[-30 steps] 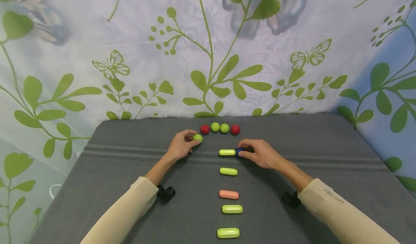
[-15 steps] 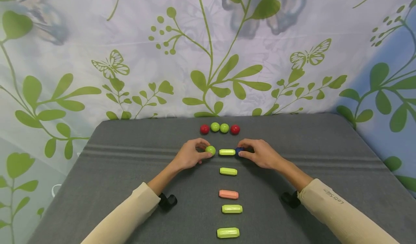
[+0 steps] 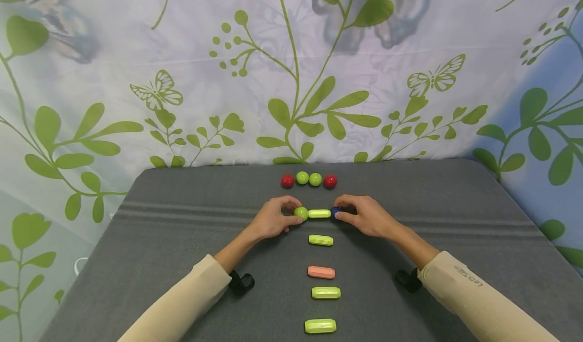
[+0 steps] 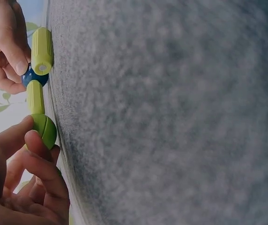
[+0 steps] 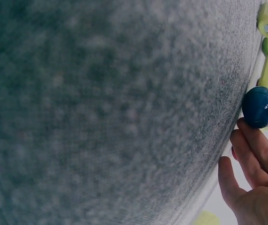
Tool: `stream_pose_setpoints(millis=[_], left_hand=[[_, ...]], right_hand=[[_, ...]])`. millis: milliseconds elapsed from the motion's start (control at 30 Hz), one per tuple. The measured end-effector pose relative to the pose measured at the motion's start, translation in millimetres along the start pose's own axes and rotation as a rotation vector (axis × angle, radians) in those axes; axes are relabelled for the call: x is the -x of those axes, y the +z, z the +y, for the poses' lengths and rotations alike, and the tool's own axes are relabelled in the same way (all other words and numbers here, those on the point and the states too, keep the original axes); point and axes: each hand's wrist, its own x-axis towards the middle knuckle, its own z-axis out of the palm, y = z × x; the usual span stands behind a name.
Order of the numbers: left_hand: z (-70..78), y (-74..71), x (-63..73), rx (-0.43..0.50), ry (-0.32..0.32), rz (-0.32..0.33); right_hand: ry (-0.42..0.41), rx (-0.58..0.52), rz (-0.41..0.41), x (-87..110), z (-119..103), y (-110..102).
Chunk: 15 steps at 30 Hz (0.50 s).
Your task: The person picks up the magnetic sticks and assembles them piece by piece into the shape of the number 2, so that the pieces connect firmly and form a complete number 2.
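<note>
Between thumb and fingers my left hand [image 3: 276,218] pinches a green ball [image 3: 300,213], which meets the left end of a yellow-green ribbed rod [image 3: 320,213]. At the rod's other end is a dark blue ball [image 5: 258,107], pinched by my right hand [image 3: 368,215]. Ball, rod and ball form one line across the grey table. In the left wrist view a seam shows on the green ball [image 4: 45,130], and a second yellow-green rod [image 4: 42,50] overlaps the blue ball there. Fingers partly hide the blue ball in the head view.
Behind my hands, a red ball [image 3: 287,181], two green balls [image 3: 315,179] and another red ball [image 3: 330,181] lie in a row. Toward me, several rods lie in a column, an orange one [image 3: 321,272] among them. A patterned cloth [image 3: 218,104] hangs behind the grey table [image 3: 410,180].
My left hand has brought the green ball toward me and to the right, from beside the far row up to the rod's left end. My right hand stays at the blue ball.
</note>
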Motion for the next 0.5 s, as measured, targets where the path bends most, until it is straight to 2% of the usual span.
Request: stream_pose_setpoints(millis=[267, 500], left_hand=[[0.1, -1.2, 1.1, 0.006, 0.023, 0.000], [0.0, -1.4, 0.4, 0.027, 0.018, -0.005]], right_hand=[[-0.001, 0.007, -0.001, -0.7, 0.1, 0.7], [-0.011, 0.006, -0.001, -0.8, 1.6, 0.8]])
